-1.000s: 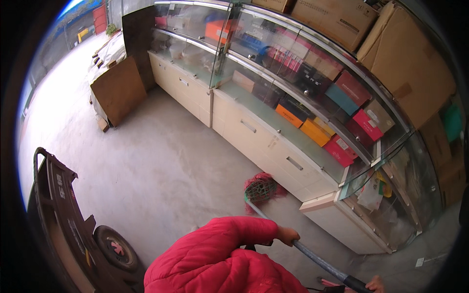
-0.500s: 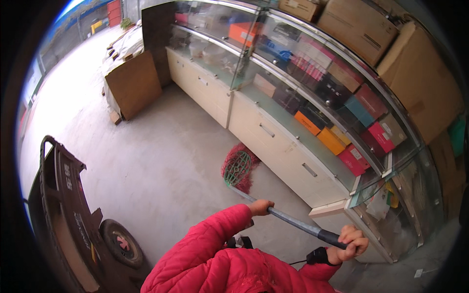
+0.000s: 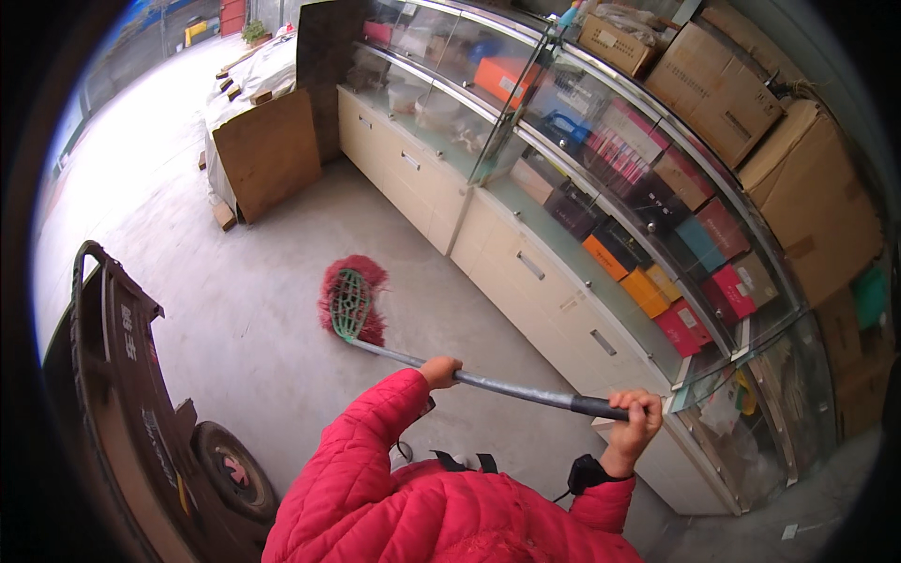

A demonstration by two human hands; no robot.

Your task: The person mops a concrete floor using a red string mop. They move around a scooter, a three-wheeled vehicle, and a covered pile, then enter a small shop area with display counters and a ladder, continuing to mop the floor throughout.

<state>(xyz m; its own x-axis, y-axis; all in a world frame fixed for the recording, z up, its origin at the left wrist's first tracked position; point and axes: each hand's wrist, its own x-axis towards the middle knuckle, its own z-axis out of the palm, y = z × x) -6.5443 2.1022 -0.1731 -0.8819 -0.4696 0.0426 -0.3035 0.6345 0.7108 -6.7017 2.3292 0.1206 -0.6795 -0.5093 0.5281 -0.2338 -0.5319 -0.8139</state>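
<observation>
Along the right you have a long glass display counter (image 3: 601, 281) with cream drawers beneath, and its shelves carry flat boxes in a row: orange and yellow ones (image 3: 631, 274) at the lower shelf, red ones (image 3: 702, 310) just past them toward the near end, dark and teal ones above, and a single orange box (image 3: 504, 77) farther up the counter. On top of the counter sit big brown cardboard cartons (image 3: 741, 94), stacked side by side along the curved rim. A plywood board (image 3: 269, 150) leans upright at the far end of the floor, against a covered pile. A dark vehicle with a tyre (image 3: 230, 469) stands at your lower left. Your left hand (image 3: 439, 371), coming out of the red sleeve, is curled shut around the middle of the mop's grey handle (image 3: 507, 387). Your right hand (image 3: 636, 420) is wrapped around the black grip at the handle's near end. The mop (image 3: 352, 302) lies with its long axis running from your right hand up and to the left; its red, green-framed head rests on the concrete floor (image 3: 253, 310), pointing away from you, near the counter's drawers but apart from them.
</observation>
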